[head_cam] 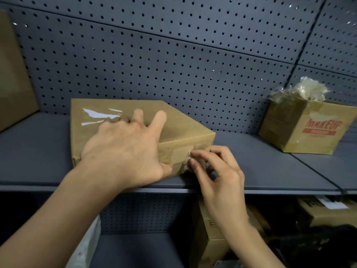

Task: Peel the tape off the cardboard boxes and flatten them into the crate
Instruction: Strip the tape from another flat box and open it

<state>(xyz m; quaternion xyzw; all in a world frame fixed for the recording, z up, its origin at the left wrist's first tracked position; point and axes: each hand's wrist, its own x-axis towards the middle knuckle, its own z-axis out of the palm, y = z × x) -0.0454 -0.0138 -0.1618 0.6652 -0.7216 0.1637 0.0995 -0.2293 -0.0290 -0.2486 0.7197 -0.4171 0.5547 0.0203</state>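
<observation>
A flat brown cardboard box (185, 126) lies on the grey shelf (260, 165), sealed with clear tape (100, 117) that shines across its top. My left hand (125, 149) lies spread over the box top and its front edge, fingers straight, pressing it down. My right hand (216, 171) is at the box's front right corner, where thumb and fingertips pinch a crumpled loose end of tape (188, 160) coming off the front face. No crate is in view.
A second box (305, 128) printed MAKEUP stands at the right of the shelf with a wad of peeled tape (303, 89) on top. Another brown box (13, 74) leans at the far left. A pegboard wall is behind. More cartons (212, 238) sit on the lower shelf.
</observation>
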